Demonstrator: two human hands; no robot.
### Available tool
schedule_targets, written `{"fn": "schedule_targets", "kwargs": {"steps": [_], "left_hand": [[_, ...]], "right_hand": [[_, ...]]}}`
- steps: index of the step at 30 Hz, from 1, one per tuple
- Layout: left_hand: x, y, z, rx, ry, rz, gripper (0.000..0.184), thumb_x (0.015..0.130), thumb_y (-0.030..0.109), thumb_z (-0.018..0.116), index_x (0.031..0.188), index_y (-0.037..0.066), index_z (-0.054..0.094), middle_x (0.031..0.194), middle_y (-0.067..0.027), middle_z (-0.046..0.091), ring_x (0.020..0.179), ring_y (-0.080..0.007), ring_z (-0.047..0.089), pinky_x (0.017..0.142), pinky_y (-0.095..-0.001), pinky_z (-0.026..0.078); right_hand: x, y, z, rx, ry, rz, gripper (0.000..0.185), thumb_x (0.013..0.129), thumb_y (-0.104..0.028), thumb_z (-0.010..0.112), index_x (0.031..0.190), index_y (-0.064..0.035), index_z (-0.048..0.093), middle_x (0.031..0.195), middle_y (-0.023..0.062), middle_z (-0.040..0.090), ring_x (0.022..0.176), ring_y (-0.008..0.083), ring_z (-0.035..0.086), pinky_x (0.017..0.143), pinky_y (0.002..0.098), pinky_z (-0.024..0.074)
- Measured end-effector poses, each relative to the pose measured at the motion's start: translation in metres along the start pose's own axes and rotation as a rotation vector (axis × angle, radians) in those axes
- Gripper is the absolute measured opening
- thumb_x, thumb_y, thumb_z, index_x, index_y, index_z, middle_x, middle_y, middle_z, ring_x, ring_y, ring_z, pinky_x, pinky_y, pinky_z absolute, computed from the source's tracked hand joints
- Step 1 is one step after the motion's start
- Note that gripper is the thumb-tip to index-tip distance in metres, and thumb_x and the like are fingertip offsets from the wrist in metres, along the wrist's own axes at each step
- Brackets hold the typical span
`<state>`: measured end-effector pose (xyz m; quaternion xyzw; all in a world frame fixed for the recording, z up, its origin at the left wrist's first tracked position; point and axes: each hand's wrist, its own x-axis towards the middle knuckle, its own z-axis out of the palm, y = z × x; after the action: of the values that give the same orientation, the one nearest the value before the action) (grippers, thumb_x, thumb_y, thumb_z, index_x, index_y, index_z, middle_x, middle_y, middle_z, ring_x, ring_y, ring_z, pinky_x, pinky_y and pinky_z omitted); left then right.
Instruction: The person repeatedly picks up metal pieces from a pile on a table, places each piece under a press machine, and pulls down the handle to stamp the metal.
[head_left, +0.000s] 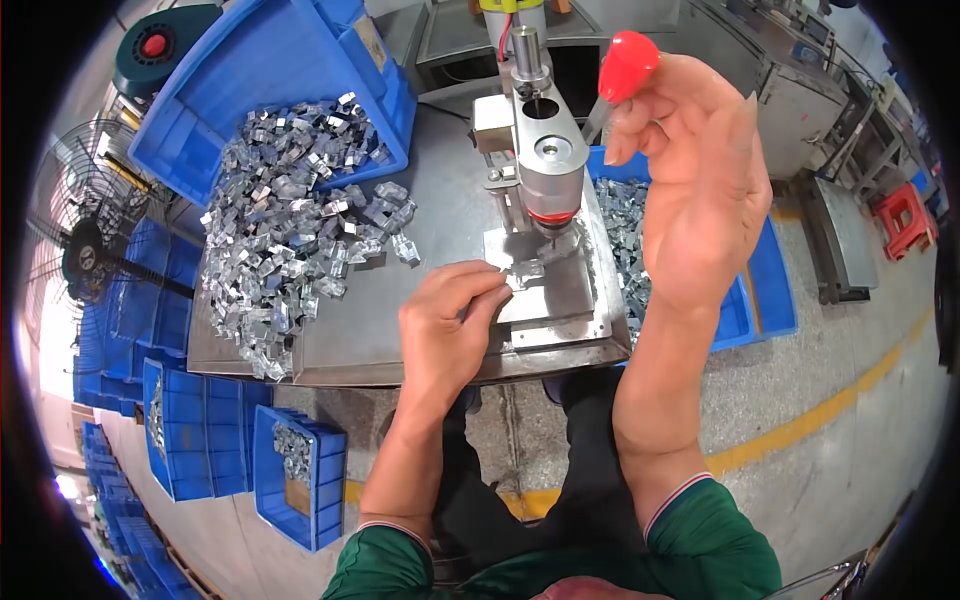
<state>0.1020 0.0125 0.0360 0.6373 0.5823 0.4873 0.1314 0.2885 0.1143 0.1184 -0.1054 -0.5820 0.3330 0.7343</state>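
Evidently the small clear part was the piece in hand: it lay on the press's base plate, near the foot of the ram. The left hand appeared to pinch its left end between thumb and forefinger, approaching from the side, presumably to steady the piece while keeping the fingertips out from beneath the ram. The right hand was raised beside the press, fingers curled about the red knob, thumb standing clear; firmness of grip could not be judged. Such a hold would suit working a lever without leaning over the plate. Left of the press, a heap of similar parts spilled over the metal bench from a tipped blue bin, probably tilted to bring stock within left-hand reach. Beyond the bench's right edge, a second blue bin held more parts, placed lower. Farther out: a fan at left, a red stool at right.
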Motion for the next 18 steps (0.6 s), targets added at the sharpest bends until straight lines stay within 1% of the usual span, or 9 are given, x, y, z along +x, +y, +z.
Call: {"fn": "schedule_targets", "kwargs": {"steps": [5,18], "left_hand": [[0.008,0.006,0.011,0.060,0.011,0.104,0.014,0.079,-0.002,0.080,0.092,0.002,0.079,0.096,-0.0105,0.077,0.091,-0.0253,0.069,0.083,-0.0348,0.054],[0.011,0.008,0.022,0.070,0.042,0.131,0.013,0.079,-0.001,0.081,0.092,0.002,0.079,0.097,-0.0113,0.077,0.091,-0.0258,0.069,0.079,-0.0354,0.054]], "right_hand": [[0.000,-0.001,-0.002,-0.016,-0.031,-0.032,0.064,0.113,-0.046,0.037,0.124,0.0116,0.060,0.097,0.0167,0.067,0.079,0.0180,0.058,0.069,0.0314,0.0478],[0.001,-0.001,0.000,-0.034,-0.018,-0.037,0.067,0.112,-0.049,0.036,0.121,0.0117,0.061,0.101,0.0174,0.069,0.078,0.0170,0.058,0.067,0.0311,0.0483]]}}
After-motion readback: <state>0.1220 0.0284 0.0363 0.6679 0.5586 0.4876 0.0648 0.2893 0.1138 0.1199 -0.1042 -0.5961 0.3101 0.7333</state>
